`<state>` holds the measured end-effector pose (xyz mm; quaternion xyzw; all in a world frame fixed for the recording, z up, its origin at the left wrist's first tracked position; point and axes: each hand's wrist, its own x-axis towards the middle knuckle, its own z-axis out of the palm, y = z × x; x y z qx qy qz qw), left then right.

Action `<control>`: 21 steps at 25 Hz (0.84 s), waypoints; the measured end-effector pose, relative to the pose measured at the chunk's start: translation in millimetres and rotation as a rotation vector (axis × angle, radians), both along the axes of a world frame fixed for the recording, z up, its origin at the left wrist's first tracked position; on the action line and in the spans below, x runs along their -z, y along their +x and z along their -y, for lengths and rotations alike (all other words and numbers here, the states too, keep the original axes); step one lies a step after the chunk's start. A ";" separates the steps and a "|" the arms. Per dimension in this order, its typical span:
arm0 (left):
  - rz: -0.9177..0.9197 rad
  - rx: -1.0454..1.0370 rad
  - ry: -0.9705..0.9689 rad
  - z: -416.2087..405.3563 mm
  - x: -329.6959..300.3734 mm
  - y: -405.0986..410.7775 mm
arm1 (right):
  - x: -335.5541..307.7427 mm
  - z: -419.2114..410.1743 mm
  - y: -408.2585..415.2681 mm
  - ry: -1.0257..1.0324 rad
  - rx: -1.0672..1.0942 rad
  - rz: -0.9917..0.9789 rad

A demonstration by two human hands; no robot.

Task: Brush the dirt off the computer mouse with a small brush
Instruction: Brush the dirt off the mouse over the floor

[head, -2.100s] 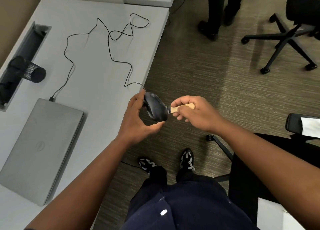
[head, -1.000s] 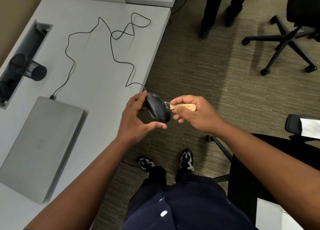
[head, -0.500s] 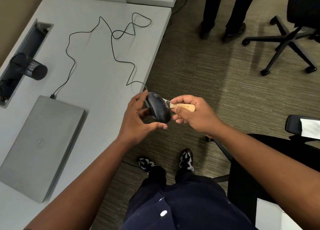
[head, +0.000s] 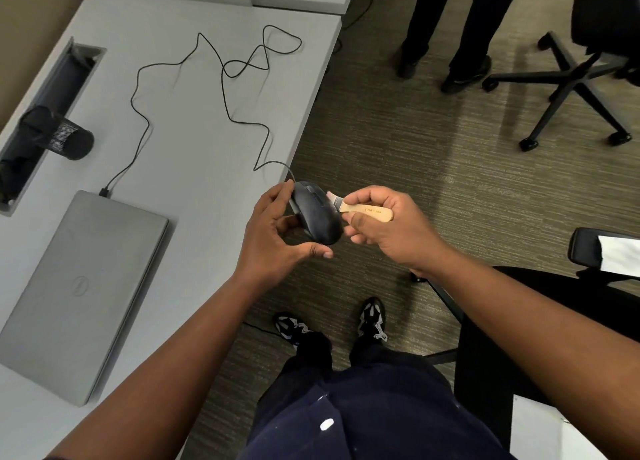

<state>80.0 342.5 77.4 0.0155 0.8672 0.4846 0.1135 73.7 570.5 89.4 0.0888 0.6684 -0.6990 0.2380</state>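
Two hands meet beside the desk edge; the left hand (head: 273,237) cradles the black mouse (head: 317,213) between curled fingers and thumb, the right hand (head: 391,231) pinches the wooden brush (head: 363,211), bristles touching the mouse; light, hard, probably slippery, best gripped by its flanks; its cable (head: 221,78) trails across the desk (head: 194,154) beyond.

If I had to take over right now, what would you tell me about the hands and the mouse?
Left hand holds the black mouse in the air just past the desk edge, thumb under it.
Right hand pinches the wooden-handled brush, bristles at the mouse's front right side.
The mouse cable trails over the desk to the closed laptop.
Done: brushing is under way.
Left: whether dirt remains is too small to tell; probably brush the other surfaces, then set both down.
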 end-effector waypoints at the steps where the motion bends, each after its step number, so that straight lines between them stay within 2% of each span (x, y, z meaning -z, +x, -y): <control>1: 0.010 0.007 -0.001 0.5 0.5 -0.2 | 0.6 0.3 0.2 0.004 0.001 -0.005; 10: 0.045 0.028 -0.004 5.2 3.7 -5.4 | 1.1 3.6 -0.2 0.040 0.002 -0.038; 21: -0.050 0.071 -0.082 9.7 10.9 -9.6 | 5.2 1.6 -1.5 0.043 0.012 -0.037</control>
